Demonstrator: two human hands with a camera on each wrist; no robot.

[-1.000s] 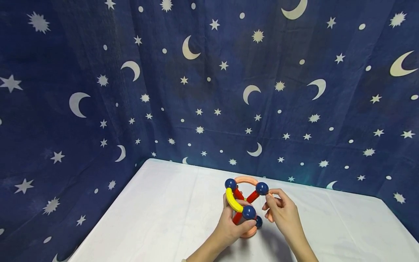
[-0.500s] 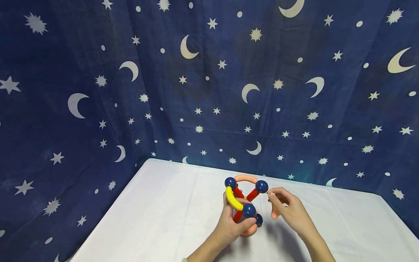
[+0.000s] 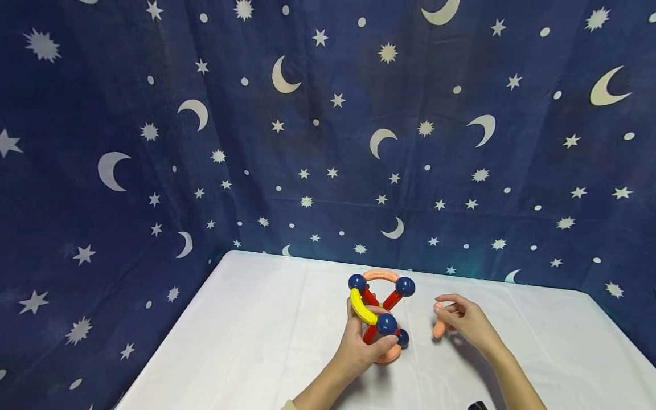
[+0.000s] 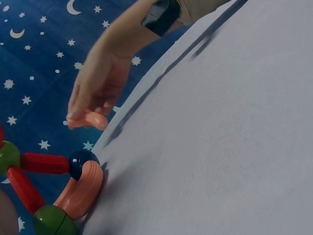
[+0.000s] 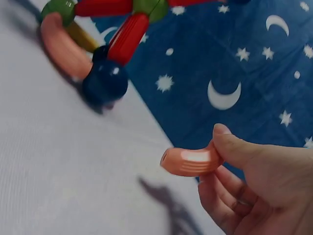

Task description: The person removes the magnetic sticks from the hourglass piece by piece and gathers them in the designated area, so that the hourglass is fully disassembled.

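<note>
My left hand grips a toy frame of magnetic balls and rods. Dark blue balls, a yellow curved rod, red straight rods and peach-orange curved rods make up the frame. Two green balls show on it in the left wrist view. To the right of the frame and apart from it, my right hand pinches a loose peach-orange curved rod between thumb and fingers. One free end of that rod faces the camera in the right wrist view.
Beneath both hands is a table with a white cloth. A dark blue curtain with moons and stars hangs behind and at the left. At the bottom edge a small dark object shows beside the right forearm.
My right hand has drawn away from the frame's right blue ball, moving right with the peach-orange curved rod. My left hand keeps its grip on the frame, and the head view has shifted slightly.
</note>
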